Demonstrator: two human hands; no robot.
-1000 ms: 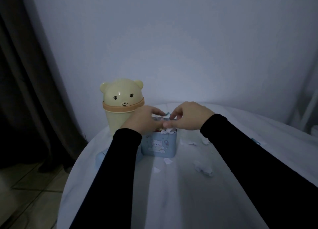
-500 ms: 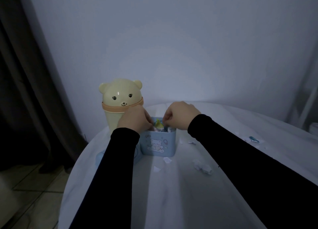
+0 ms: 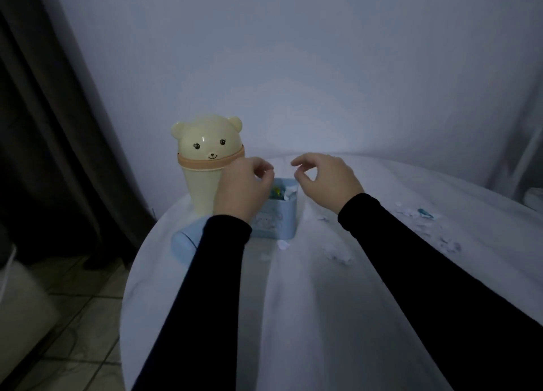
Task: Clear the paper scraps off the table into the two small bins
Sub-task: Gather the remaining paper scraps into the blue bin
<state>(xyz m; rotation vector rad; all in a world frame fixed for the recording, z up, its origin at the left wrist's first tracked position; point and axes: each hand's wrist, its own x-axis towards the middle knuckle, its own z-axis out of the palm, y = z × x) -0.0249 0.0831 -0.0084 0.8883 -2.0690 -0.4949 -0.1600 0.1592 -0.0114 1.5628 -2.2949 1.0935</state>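
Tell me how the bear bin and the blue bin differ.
The bear bin is cream, tall and round, closed by a bear-head lid; the blue bin is short, boxy and open-topped. Scraps show inside the blue bin; the bear bin's contents are hidden. Both stand upright on the white table.

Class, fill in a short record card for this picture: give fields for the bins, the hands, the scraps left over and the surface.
open bin: blue bin, scraps inside
closed bin: bear bin, behind and left of the blue one
left hand: above blue bin, loosely curled, holds nothing
right hand: above blue bin's right edge, loosely curled, holds nothing
scraps left: paper scraps on white tablecloth
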